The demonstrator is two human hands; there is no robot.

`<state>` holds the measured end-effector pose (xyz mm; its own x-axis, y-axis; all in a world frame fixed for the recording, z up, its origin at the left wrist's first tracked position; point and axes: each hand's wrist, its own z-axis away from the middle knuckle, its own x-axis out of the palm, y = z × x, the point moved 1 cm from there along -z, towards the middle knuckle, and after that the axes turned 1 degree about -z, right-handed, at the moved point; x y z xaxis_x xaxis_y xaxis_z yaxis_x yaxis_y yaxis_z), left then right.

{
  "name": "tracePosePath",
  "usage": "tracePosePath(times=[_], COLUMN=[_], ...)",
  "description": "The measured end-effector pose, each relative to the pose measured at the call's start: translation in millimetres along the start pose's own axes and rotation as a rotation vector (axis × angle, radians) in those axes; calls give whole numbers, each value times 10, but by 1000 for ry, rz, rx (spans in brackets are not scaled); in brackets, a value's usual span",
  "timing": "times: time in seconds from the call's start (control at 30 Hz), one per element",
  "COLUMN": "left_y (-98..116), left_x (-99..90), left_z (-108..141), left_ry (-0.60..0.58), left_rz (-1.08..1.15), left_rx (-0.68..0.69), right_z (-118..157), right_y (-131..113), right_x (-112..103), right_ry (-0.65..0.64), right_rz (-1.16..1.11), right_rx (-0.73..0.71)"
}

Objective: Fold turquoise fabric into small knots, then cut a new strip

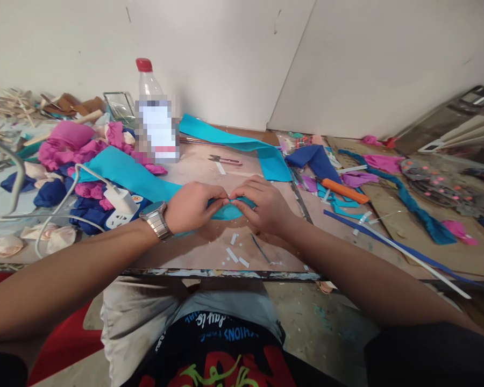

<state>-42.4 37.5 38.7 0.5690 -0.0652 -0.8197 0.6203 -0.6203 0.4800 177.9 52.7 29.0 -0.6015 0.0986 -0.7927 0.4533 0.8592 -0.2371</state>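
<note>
Both my hands meet over the middle of the table, pinching a turquoise fabric strip (227,212) between thumbs and fingers. My left hand (196,203), with a metal watch at the wrist, closes on the strip from the left. From the right, my right hand (262,204) grips it, thumb tip close to the other thumb. Part of the strip is hidden behind the fingers. A wide turquoise cloth (129,174) lies left of my hands, and another turquoise band (229,141) curves behind them. Small thread snips (226,160) lie beyond my fingers, beside a white scrap.
A red-capped bottle (149,83) stands at the back with a phone (158,129) before it. Left are pink and navy fabric bundles (70,142) and a power strip (123,215) with cables. Right are an orange-handled cutter (344,191), fabric strips and cardboard (403,231).
</note>
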Motion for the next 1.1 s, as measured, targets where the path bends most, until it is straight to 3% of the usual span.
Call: tracePosePath(times=[0.6,1.1], left_y=[2,-5], left_x=[48,38], left_z=[14,2], left_ry=[15,23], left_rz=[-230,40], left_rx=[118,17], right_z=[5,7], right_y=[-37,10], right_x=[28,21], right_ry=[-8,15], right_rz=[-149,-122], right_rx=[123,109])
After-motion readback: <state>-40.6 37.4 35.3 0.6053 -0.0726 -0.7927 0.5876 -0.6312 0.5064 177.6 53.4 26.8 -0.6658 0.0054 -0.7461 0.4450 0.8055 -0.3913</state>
